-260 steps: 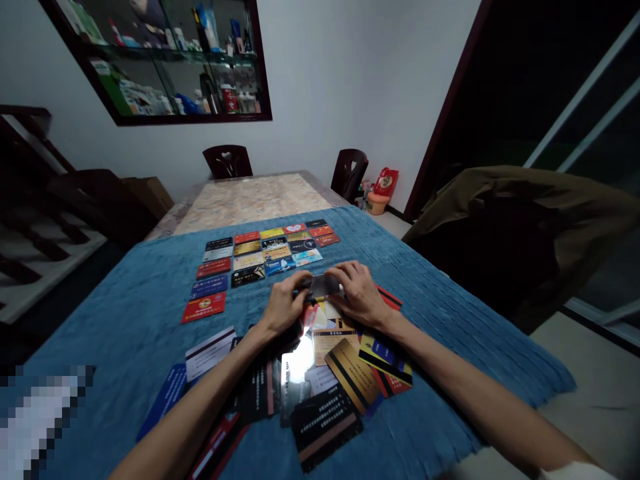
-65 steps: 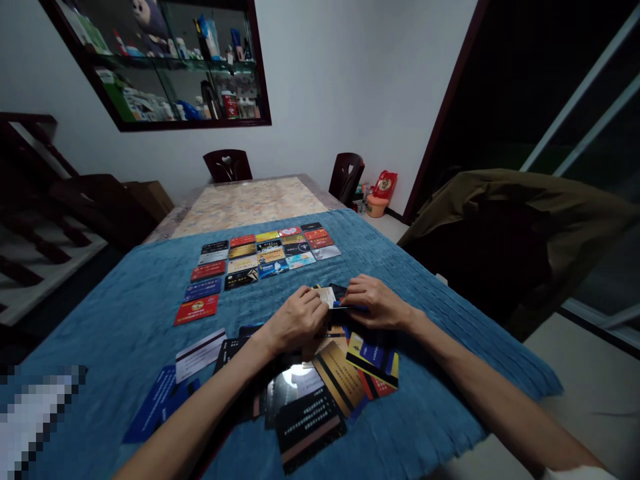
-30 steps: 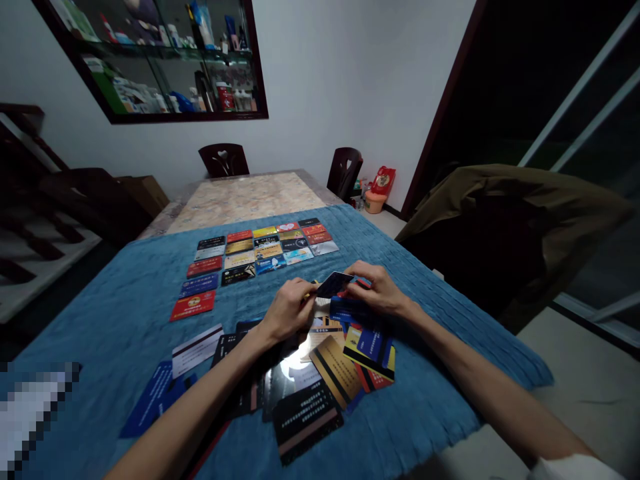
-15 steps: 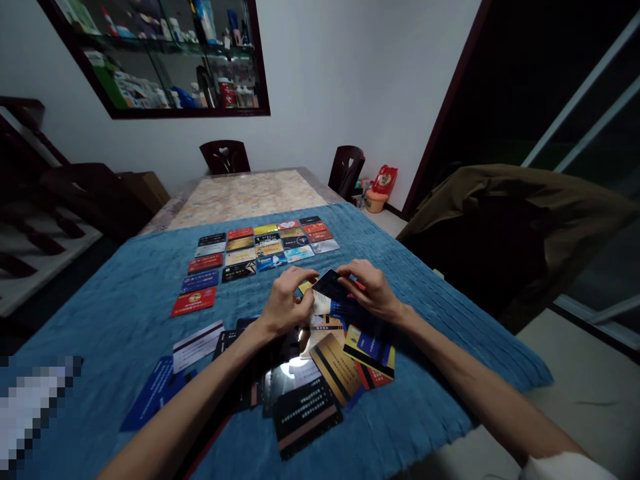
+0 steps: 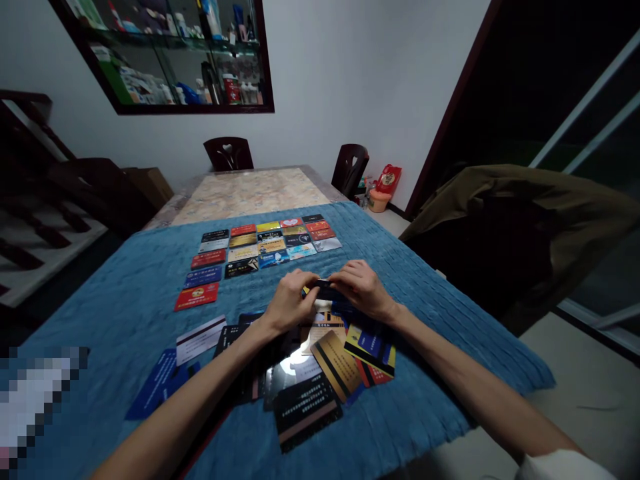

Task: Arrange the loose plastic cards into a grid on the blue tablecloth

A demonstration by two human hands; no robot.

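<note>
Blue cloth [image 5: 125,313] over dining table [image 5: 250,193]

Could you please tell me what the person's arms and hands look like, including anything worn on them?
Both forearms are bare, and the left hand and right hand wear no gloves. A white sleeve shows on the right upper arm. No watch or rings are visible.

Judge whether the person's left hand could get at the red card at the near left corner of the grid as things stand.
Probably yes: bare blue cloth lies between the left hand and the red card, though that hand now shares a dark card with the right hand.
</note>
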